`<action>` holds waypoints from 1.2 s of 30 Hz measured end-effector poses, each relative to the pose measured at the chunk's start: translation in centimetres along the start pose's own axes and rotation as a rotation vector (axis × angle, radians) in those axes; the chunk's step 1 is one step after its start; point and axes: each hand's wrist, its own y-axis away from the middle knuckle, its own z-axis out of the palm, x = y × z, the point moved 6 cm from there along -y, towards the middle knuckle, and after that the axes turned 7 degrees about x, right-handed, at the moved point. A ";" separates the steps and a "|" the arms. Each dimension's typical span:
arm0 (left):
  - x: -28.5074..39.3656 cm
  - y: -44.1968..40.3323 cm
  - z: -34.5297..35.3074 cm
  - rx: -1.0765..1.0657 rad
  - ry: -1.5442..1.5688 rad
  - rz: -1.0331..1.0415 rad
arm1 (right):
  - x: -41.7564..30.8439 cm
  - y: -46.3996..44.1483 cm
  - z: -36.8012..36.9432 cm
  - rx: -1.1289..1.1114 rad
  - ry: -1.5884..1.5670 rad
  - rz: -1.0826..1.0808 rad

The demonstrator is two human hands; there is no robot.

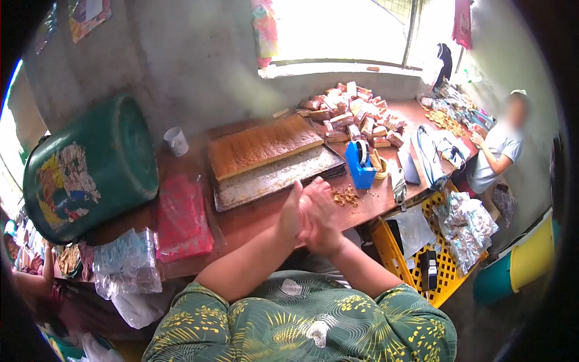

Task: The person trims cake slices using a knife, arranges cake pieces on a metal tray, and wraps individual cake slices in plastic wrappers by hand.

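Observation:
My left hand (292, 212) and my right hand (320, 212) meet palm to palm over the table's front edge. Their fingers look mostly stretched out, and nothing shows between them, though the palms are hidden. Just beyond lies a dark baking tray (265, 184) with a slab of brown sheet cake (265, 146) across its far part. Beside my right hand are cake crumbs and scraps (345, 196) on the wood. A blue tape dispenser (360, 169) stands close behind the scraps.
Wrapped cake bars (356, 114) are heaped near the window. A green barrel (90, 169), white mug (176, 142), pink plastic bags (184, 217) and clear bags (125, 259) lie left. A yellow crate (446, 283) with packets (463, 226) stands right; a co-worker (497, 151) sits beyond.

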 end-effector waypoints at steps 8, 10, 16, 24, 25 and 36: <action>6.2 4.7 -4.5 0.108 0.053 0.255 | 3.3 1.7 3.6 -0.627 0.431 0.302; 8.7 6.0 -8.1 0.419 -0.172 0.496 | -1.3 2.1 6.4 -0.905 0.337 0.231; 9.9 8.8 -13.8 0.725 -1.306 1.020 | -5.0 4.8 11.3 -1.168 0.169 -0.076; 9.7 9.1 -11.6 0.562 -1.467 1.091 | 6.5 -0.8 -1.5 -0.875 0.892 0.416; 9.2 9.1 -11.5 0.562 -1.459 1.083 | 5.5 -0.9 -1.1 -0.860 0.851 0.450; 9.8 10.4 -10.9 0.584 -1.390 1.034 | -1.0 0.2 4.7 -0.446 0.274 0.180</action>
